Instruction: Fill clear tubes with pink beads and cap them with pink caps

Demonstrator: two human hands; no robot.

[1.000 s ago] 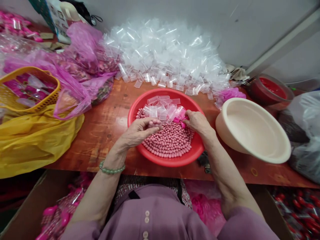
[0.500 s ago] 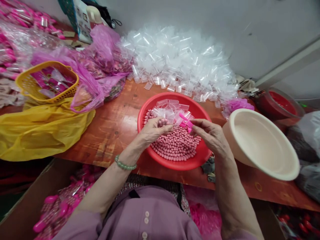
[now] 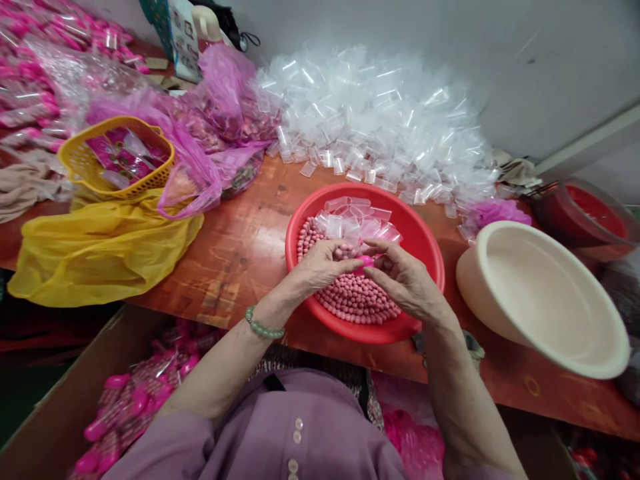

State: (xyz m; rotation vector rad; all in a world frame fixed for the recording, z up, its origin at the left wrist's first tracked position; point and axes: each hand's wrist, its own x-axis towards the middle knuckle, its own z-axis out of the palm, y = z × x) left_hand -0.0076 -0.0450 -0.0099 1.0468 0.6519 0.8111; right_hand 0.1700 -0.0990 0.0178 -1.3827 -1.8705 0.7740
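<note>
Over the red basin point(image 3: 430, 267) my two hands meet, fingertips close together around a small bright pink plastic piece point(image 3: 365, 265). My left hand point(image 3: 323, 267) pinches its near side and also has a few pink beads point(image 3: 343, 251) in its curled fingers. My right hand point(image 3: 405, 277) grips the piece from the other side with thumb and fingers. Strands of pink beads point(image 3: 357, 300) lie coiled in the basin below, and clear plastic sleeves point(image 3: 353, 217) rest at its back.
A heap of clear sleeves point(image 3: 380, 120) lies behind the basin. To the right stands a cream basin point(image 3: 555, 300). At left are a yellow basket point(image 3: 85, 167), a yellow bag point(image 3: 105, 247) and purple bags point(image 3: 227, 87). Below the table edge is a box of pink items point(image 3: 135, 400).
My hands have come closer together, and the pink piece now sits between both sets of fingertips. The whole view has shifted slightly, with the table items moving right.
</note>
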